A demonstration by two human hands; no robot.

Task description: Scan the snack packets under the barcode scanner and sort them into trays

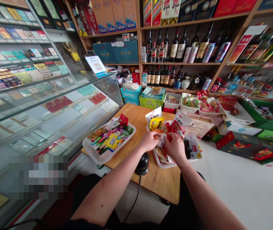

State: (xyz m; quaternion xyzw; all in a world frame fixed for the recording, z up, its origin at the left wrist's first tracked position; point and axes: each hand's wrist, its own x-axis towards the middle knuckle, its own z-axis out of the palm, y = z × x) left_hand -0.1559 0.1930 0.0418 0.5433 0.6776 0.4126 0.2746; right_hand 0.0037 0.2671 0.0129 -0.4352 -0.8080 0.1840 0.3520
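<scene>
A white plastic basket [162, 165] full of snack packets stands at the right of the wooden table. Over its middle, my left hand [150, 141] has its fingers curled at a small, pale snack packet [160, 140]. My right hand [176, 147] is closed beside it among the red packets; its fingertips are partly hidden, and what they grip is unclear. A yellow packet [156, 123] and a white packet with dark print [154, 114] stick up at the back. To the right, a black and white packet [193, 148] leans by the basket's side.
Another white basket [128, 140] with colourful small packets stands at the table's left. A black corded device [142, 163] is near the front of the table [160, 183]. A glass display counter [79, 121] runs along the left; bottle shelves and snack boxes are behind.
</scene>
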